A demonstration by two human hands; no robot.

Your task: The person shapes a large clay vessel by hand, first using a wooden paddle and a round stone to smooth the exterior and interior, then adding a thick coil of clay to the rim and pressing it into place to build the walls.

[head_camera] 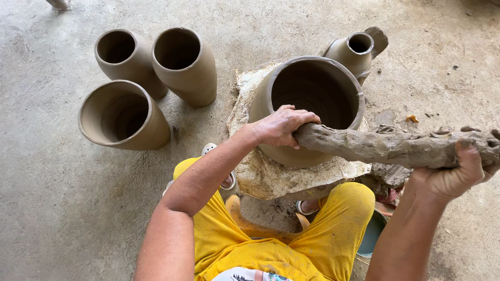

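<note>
- Left hand [281, 126]: closed over the near end of a thick clay coil [396, 147], fingers wrapped over the top, pressing that end against the rim of the large clay pot [276, 99].
- Right hand [455, 174]: cupped under the far end of the same coil, fingers curled up round it; the fingertips are partly cut off by the frame edge, and the coil's end there cannot be made out.
- Clay coil: lies roughly level between the two hands, rough and lumpy in surface, touching the pot rim only at the left-hand end.
- Large clay pot: directly under the left hand, upright, mouth open. It stands on a pale clay-caked slab [271, 177]; the pot's base on the near side is hidden by the hand and coil.
- Beyond the pot: a small narrow-necked vessel [354, 52], partly hidden behind the pot's rim.
- Well to the left of the left hand: three open clay vessels [151, 78] grouped close together on the concrete floor [52, 208].
- Below the grip: yellow trousers [333, 234] cover the knees and hide what supports the slab.
- Under the right forearm: a teal container [372, 234], mostly hidden.
</note>
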